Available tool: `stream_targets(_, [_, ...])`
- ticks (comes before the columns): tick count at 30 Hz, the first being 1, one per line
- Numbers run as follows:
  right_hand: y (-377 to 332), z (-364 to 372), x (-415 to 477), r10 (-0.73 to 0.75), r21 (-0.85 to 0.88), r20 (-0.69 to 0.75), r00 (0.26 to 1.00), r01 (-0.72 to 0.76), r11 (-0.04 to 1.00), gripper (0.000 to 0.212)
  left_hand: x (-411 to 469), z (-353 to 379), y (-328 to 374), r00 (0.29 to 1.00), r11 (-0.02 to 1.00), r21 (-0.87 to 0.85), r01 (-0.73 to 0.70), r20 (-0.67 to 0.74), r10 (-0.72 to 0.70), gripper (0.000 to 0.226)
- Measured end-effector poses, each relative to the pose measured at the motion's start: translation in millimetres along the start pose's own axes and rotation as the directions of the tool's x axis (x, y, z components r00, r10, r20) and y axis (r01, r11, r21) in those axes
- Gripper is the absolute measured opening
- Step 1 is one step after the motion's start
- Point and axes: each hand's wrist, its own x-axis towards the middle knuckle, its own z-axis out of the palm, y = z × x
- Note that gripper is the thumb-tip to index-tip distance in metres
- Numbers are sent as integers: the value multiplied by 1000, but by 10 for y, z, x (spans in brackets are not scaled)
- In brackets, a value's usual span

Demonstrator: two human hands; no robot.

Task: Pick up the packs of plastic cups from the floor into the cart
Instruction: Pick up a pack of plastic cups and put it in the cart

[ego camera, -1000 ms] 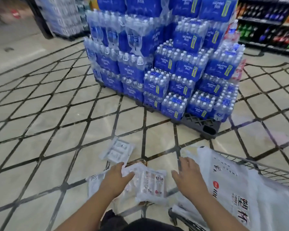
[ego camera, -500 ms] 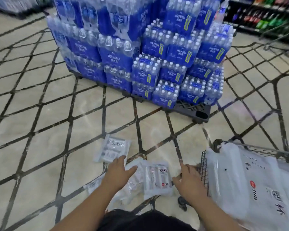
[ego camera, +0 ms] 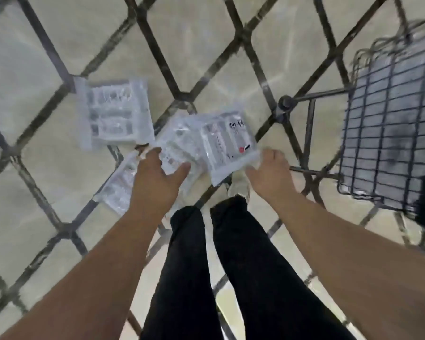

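Packs of plastic cups are lying on the tiled floor, clear wrappers, just ahead of the person's feet. Since a moment ago the view is tipping from the water-bottle pallet straight down; both arms are now reaching low, so the pickup looks to be starting, nothing yet in the cart from this grab.

Far left pack is sitting flat and apart, untouched, its print too blurred to read. Left hand is spreading wide over the low pack, fingers touching the wrapper, not yet closing. Middle pack is tilting on top of the others; a red round logo and dark characters are showing, unreadable. Right hand is pressing at that pack's right edge, fingers curling; whether it is gripping I cannot tell. Cart is standing just right, wire basket lined with plastic.
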Motion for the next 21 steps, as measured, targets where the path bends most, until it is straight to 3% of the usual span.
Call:
stream_targets(3, [271, 780, 1095, -18, -92, -52, 998, 13, 996, 68, 888, 796, -532, 995, 998, 64, 3, 95, -10, 85])
stream_targets(6, [532, 1430, 2061, -3, -80, -63, 998, -2, 997, 74, 1761, 1521, -1001, 987, 991, 131, -32, 159, 11, 93])
stream_targets(11, [958, 1989, 3247, -8, 177, -11, 1000, 9, 984, 87, 2665, 2560, -1322, 982, 999, 49, -14, 191, 4, 106])
stream_targets(13, [1037, 2064, 3466, -10, 331, 76, 997, -16, 943, 83, 2770, 2865, -1334, 988, 999, -30, 31, 154, -26, 114])
stream_targets(16, [1084, 2072, 3519, -40, 424, 76, 996, 4, 906, 83, 2761, 3074, -1281, 996, 987, -151, 57, 82, -45, 121])
stream_targets(21, [825, 1819, 2922, -66, 518, 15, 998, 49, 854, 104, 2411, 2481, -1229, 998, 986, -163, 42, 56, -33, 119])
